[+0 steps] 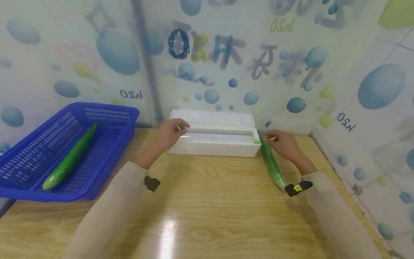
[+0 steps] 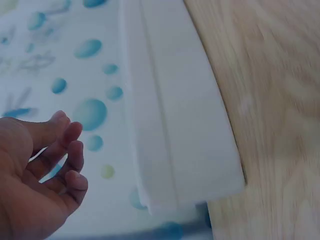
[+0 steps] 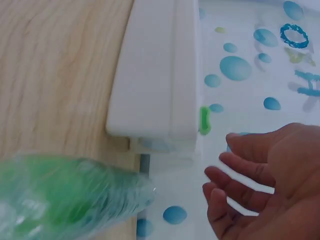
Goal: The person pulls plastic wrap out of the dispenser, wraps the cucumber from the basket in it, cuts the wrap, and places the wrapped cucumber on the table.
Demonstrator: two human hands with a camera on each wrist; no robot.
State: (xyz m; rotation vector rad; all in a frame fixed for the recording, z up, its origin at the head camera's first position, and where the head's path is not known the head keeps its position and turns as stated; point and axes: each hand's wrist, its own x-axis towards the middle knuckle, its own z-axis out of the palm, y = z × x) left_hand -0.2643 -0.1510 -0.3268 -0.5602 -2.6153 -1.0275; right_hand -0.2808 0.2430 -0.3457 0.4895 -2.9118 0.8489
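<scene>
A long white cling film dispenser point(image 1: 213, 148) stands against the wall with its lid point(image 1: 211, 118) raised and a pale roll point(image 1: 220, 137) inside. My left hand point(image 1: 171, 135) hovers at its left end, fingers loosely bent; in the left wrist view the hand point(image 2: 45, 170) shows nothing between thumb and fingertips. Past the right end, my right hand point(image 1: 283, 144) hangs with relaxed fingers over the far end of a film-wrapped cucumber point(image 1: 272, 163). In the right wrist view that hand point(image 3: 265, 180) is apart from the wrapped cucumber point(image 3: 70, 195) and holds nothing.
A blue plastic basket point(image 1: 111, 172) sits on the left of the wooden table point(image 1: 207, 205), with an unwrapped-looking cucumber point(image 1: 71, 160) lying in it. A green slider point(image 1: 256, 141) is at the dispenser's right end. Patterned walls point(image 1: 226, 97) border the table behind and to the right.
</scene>
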